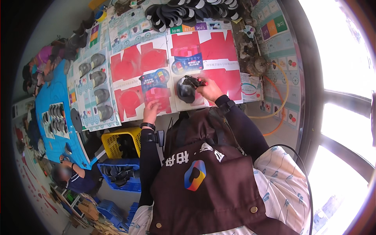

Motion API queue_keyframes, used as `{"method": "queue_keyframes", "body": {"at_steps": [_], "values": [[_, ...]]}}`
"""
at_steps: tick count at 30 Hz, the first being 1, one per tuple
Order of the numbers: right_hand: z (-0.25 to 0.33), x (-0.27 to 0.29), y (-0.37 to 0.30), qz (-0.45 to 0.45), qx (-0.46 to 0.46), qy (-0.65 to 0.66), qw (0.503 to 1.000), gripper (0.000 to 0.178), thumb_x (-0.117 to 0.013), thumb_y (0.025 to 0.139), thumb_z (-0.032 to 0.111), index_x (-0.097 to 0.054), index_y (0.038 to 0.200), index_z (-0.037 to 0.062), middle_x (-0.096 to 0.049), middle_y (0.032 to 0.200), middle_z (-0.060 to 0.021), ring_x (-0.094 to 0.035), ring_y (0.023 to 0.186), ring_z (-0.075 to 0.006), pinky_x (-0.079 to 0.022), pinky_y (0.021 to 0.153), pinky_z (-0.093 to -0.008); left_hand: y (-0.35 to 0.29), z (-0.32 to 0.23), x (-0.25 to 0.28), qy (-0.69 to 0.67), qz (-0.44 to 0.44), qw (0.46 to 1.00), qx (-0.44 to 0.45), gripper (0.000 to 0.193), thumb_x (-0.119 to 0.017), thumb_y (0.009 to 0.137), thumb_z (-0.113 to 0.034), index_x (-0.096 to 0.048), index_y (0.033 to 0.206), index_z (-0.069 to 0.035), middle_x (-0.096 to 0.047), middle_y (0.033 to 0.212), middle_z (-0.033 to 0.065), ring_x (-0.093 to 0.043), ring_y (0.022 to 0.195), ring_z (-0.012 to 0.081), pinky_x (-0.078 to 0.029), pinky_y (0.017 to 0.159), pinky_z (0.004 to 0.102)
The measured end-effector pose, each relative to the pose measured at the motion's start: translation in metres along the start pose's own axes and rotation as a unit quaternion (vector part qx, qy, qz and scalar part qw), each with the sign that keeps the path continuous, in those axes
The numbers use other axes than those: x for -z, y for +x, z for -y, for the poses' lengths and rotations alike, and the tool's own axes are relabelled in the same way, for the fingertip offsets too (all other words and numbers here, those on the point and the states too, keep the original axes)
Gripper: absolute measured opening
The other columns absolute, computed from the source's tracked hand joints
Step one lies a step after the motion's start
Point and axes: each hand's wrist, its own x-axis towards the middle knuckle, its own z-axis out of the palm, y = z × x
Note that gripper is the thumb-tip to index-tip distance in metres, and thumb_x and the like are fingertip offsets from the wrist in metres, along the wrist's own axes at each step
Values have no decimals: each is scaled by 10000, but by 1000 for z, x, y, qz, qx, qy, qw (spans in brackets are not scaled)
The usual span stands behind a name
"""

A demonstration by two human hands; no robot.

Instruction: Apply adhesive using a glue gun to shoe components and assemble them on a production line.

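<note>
My right hand (209, 90) is closed round a dark hand tool with red parts (194, 81), whose exact kind I cannot make out. The tool is over a glossy black rounded piece, like a shoe toe cap (185, 92), that lies on a red-and-white printed cardboard sheet (221, 80). My left hand (152, 111) rests at the near edge of another such sheet (127, 103), fingers outstretched and holding nothing. A blue printed card (154, 79) lies just beyond it.
Several grey rounded pieces (101, 96) stand in columns on the left. Black sole-like pieces (188, 13) are heaped at the far edge. Yellow (121, 143) and blue (121, 184) baskets sit below left. Hoses (288, 86) hang at right. Another person (76, 176) works at a blue table (58, 117).
</note>
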Motion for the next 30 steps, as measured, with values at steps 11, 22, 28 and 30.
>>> {"method": "queue_keyframes", "body": {"at_steps": [11, 22, 28, 30], "values": [[9, 18, -7, 141, 22, -43, 989, 308, -666, 736, 114, -667, 1009, -27, -639, 726, -87, -590, 630, -164, -454, 587, -336, 5, 11, 3, -38, -17, 999, 9, 254, -594, 993, -153, -643, 1217, -44, -717, 1086, 62, -683, 938, 144, -533, 777, 268], [25, 16, -19, 116, -19, -87, 989, 297, -632, 755, 147, -671, 1007, -6, -685, 862, -228, -654, 816, -393, -496, 755, -445, 81, 5, -55, 229, 40, 968, -92, 336, -621, 955, -199, -672, 1234, -18, -745, 1083, 78, -676, 901, 153, -533, 786, 309], [19, 21, -31, 41, -17, -67, 997, 314, -631, 752, 146, -666, 1022, -9, -690, 868, -226, -663, 826, -384, -496, 757, -448, 77, -12, -76, 186, 112, 970, -105, 285, -616, 939, -176, -712, 1153, -13, -753, 1008, 88, -701, 878, 167, -525, 756, 303], [24, 22, -34, 99, -16, -78, 992, 325, -638, 749, 153, -667, 1024, -17, -695, 866, -218, -671, 829, -368, -496, 759, -445, 75, -17, -84, 186, 105, 973, -86, 271, -612, 923, -158, -714, 1109, 10, -757, 980, 114, -722, 878, 195, -542, 791, 318]]}}
